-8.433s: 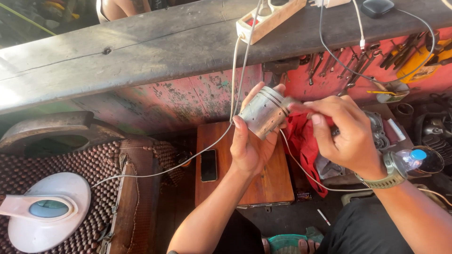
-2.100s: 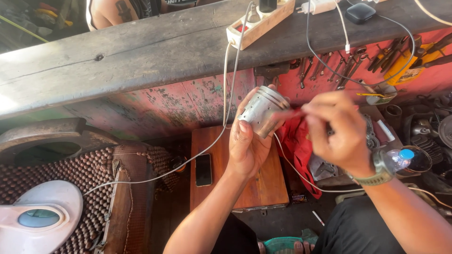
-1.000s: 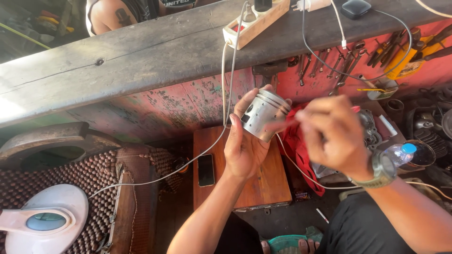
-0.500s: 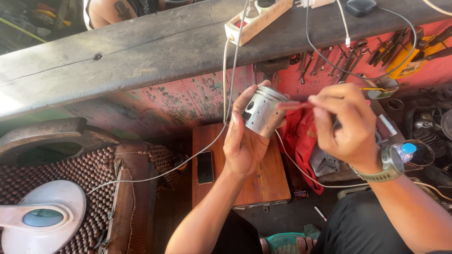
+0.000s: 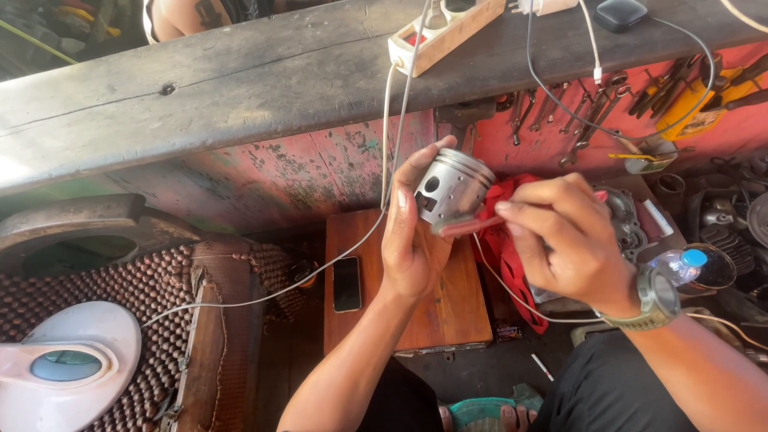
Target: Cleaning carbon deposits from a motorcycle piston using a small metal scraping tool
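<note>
My left hand (image 5: pixel 412 240) grips a silver metal piston (image 5: pixel 454 189) from below and from the left, its ringed crown tilted up to the right and a round pin hole facing me. My right hand (image 5: pixel 564 240), with a watch on its wrist, pinches a thin red tool (image 5: pixel 472 226) whose tip rests against the piston's lower skirt. A red cloth (image 5: pixel 512 264) hangs just behind the two hands.
A wooden board (image 5: pixel 448 308) with a black phone (image 5: pixel 346 283) on it lies below my hands. A worn wooden bench (image 5: pixel 240 88) carries a power strip (image 5: pixel 444 28) and cables. Wrenches (image 5: pixel 592 108) hang on the red wall. Engine parts and a plastic bottle (image 5: pixel 676 266) sit right; a white lamp (image 5: pixel 68 368) lower left.
My right hand has shifted slightly lower against the piston with the red tool. The piston stays in my left hand, tilted much as before.
</note>
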